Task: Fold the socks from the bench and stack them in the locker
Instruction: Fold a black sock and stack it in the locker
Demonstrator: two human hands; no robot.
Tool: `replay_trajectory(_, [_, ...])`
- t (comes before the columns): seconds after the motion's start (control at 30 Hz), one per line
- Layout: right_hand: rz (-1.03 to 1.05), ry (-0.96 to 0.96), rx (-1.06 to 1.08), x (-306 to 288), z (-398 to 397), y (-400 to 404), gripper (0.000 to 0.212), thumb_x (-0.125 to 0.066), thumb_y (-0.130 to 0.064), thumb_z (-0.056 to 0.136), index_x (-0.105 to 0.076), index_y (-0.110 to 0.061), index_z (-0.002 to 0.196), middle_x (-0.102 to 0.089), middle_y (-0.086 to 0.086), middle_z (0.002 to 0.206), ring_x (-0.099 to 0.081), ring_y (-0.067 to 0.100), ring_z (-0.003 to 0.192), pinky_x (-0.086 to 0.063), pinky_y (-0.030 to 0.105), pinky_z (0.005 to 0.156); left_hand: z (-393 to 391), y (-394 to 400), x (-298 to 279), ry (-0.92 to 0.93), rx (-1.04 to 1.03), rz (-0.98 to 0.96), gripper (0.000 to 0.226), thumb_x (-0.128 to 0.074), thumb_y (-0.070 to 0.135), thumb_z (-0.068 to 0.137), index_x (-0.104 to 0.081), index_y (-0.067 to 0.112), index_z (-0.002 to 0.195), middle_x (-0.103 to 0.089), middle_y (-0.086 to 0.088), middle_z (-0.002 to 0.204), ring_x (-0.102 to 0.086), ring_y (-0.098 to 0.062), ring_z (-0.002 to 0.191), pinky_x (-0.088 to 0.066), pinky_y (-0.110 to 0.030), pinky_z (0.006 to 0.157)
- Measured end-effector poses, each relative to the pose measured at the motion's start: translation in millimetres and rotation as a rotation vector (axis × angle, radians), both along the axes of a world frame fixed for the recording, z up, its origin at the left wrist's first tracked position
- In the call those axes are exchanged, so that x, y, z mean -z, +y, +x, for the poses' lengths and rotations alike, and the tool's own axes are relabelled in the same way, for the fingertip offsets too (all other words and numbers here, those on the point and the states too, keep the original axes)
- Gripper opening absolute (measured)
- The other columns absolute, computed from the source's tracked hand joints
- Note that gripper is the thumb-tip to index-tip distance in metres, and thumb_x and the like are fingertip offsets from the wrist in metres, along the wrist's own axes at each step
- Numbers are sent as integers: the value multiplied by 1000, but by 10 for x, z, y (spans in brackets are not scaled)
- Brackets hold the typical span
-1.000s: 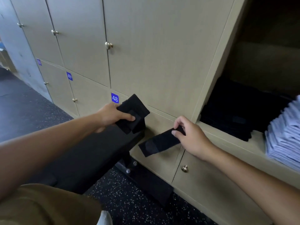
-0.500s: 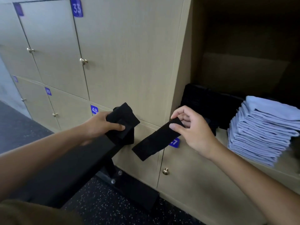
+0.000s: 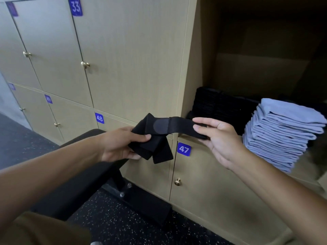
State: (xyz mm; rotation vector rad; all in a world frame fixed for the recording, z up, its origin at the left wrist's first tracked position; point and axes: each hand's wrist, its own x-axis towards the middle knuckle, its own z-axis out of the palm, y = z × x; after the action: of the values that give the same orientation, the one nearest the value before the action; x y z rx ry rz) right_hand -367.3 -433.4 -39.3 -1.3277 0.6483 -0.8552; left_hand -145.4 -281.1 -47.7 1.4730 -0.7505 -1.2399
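Between both grips: black sock (image 3: 169,125), left hand (image 3: 122,144), right hand (image 3: 217,137).

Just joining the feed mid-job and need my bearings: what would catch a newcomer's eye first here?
First, the two hands at centre: the left hand grips folded black socks, and the right hand pinches the end of a black sock stretched across to them. Next, in the open locker at right, a tall stack of light blue socks stands beside a darker black stack. The black bench runs below the left arm.
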Motion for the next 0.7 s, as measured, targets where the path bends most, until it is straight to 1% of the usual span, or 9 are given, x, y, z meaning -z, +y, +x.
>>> replay_trajectory(0.13, [-54,28,54,29,34,1,26,-75,2,86,-76,-14,106,-75,7,100,-75,17,95,-60,34,90,-71,-73,40,45,27,-19,36,-70,24,85,-66,15,120,-73,-7,106,-71,-16,88,-60,-26,67])
replay_trajectory(0.23, [-168,101,112,64,65,6,26,-80,-3,82,-78,-23,99,-74,3,98,-73,16,95,-58,32,90,-120,-136,55,77,21,-44,36,-71,27,82,-66,16,116,-73,-5,103,-72,-16,86,-58,-25,65])
replay_trajectory(0.33, [-320,196,193,97,80,31,25,-81,-8,81,-76,-27,97,-71,-7,92,-67,6,87,-53,23,80,-179,-188,60,99,10,-81,32,-72,27,81,-66,16,110,-72,-2,97,-71,-14,83,-58,-24,65])
replay_trajectory(0.4, [-378,221,216,110,93,25,24,-82,-10,80,-76,-27,97,-72,-6,93,-66,9,88,-53,22,77,-214,-220,67,100,-3,-85,27,-70,27,86,-66,16,110,-73,-1,95,-71,-13,82,-57,-23,64])
replay_trajectory(0.53, [-448,254,218,117,115,11,23,-83,-15,80,-75,-29,96,-75,4,91,-70,24,86,-56,32,77,-277,-253,72,123,-47,-92,17,-67,23,96,-66,16,112,-73,-1,95,-71,-14,81,-56,-22,62])
replay_trajectory(0.57, [-467,259,217,117,115,10,22,-83,-16,80,-74,-29,96,-75,6,89,-70,24,84,-55,30,75,-285,-261,75,123,-62,-97,18,-67,23,97,-66,15,113,-73,-2,94,-70,-14,80,-56,-22,61])
replay_trajectory(0.6, [-509,276,214,115,112,10,21,-82,-18,80,-73,-29,96,-74,5,89,-68,19,82,-52,23,71,-290,-268,78,112,-75,-102,19,-68,22,97,-67,15,115,-73,-2,94,-70,-14,79,-56,-23,59])
replay_trajectory(0.67, [-683,370,200,113,107,19,22,-83,-22,79,-72,-28,98,-67,-6,99,-61,1,89,-42,5,69,-293,-281,88,59,-90,-105,20,-68,21,97,-68,14,116,-73,-3,93,-69,-14,77,-54,-23,58])
replay_trajectory(0.7, [-779,420,178,102,104,23,24,-83,-24,78,-71,-27,98,-61,-13,104,-55,-6,96,-38,2,73,-291,-285,97,31,-88,-104,20,-68,21,97,-68,13,117,-73,-3,92,-69,-15,77,-54,-23,57])
